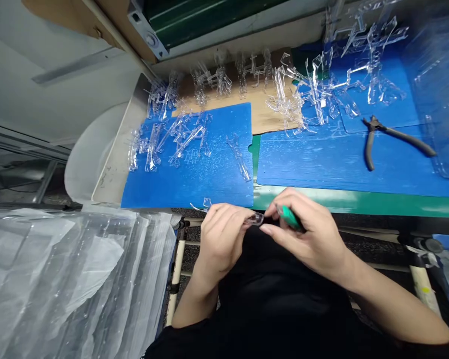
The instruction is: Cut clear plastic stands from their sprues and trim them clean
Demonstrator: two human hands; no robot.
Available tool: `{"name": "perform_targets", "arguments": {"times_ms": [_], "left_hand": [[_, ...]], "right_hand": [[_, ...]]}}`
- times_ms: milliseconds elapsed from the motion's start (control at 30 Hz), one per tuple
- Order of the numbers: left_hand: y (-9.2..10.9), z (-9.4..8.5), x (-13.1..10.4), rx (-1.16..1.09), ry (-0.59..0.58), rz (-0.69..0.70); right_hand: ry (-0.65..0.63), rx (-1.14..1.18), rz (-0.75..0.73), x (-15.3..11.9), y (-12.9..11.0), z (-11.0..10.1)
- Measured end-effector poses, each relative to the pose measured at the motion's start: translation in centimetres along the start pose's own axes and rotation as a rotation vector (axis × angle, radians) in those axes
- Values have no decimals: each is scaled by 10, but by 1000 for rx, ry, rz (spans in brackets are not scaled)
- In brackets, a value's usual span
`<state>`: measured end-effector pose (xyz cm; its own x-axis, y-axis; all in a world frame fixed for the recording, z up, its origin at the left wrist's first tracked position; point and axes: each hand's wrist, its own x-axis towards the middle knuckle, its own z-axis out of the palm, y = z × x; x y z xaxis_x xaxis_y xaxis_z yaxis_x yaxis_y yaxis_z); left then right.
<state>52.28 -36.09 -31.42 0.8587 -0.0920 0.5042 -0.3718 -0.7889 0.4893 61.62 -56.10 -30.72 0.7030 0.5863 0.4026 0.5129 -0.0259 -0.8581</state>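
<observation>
Pinching a clear moulded plastic part (255, 219) in the left hand (222, 237), with fingers curled over the middle. Sticking out on the right-hand side of that grip, in the gap between both hands, and ending just beside the thumb and fingertips of the right hand (314, 234). Held in front of the black clothing (269, 299), just off the front edge of the green worktop (359, 200). Pointing with a rounded end towards the right hand; lying nearly crosswise along the long axis, dipping slightly to the right. Showing thin clear prongs past the left side of the left hand too, probably belonging to the same part, though hidden in between by the fingers.

Gripping a green-handled tool (289, 217) in the right hand, with fingers closed around the handle.

Bearing some handwriting on the white side panel (114, 164) at the left, too small to read.

Resting beyond the hands on the left blue sheet (164, 189): a single clear piece (240, 158), slanting down to the right near the right edge, and a cluster of clear pieces (183, 137) farther left. Lying on the right blue sheet (322, 164), with handles spread: a pair of nippers (379, 127). Spread behind, with more clear pieces on top: brown cardboard (267, 112). Stacked at the lower left: clear plastic sheeting (97, 279).
</observation>
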Motion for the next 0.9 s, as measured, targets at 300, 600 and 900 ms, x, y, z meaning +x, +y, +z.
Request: {"name": "perform_targets", "arguments": {"times_ms": [300,600,900], "left_hand": [[-11,6,-12,-73,192,-39],[-3,5,-8,7,201,8],[-2,6,-7,23,218,9]], "right_hand": [[-209,-489,2,-19,-24,-17],[-220,-572,-57,-23,-26,-11],[-244,-518,-28,-24,-27,-14]]}}
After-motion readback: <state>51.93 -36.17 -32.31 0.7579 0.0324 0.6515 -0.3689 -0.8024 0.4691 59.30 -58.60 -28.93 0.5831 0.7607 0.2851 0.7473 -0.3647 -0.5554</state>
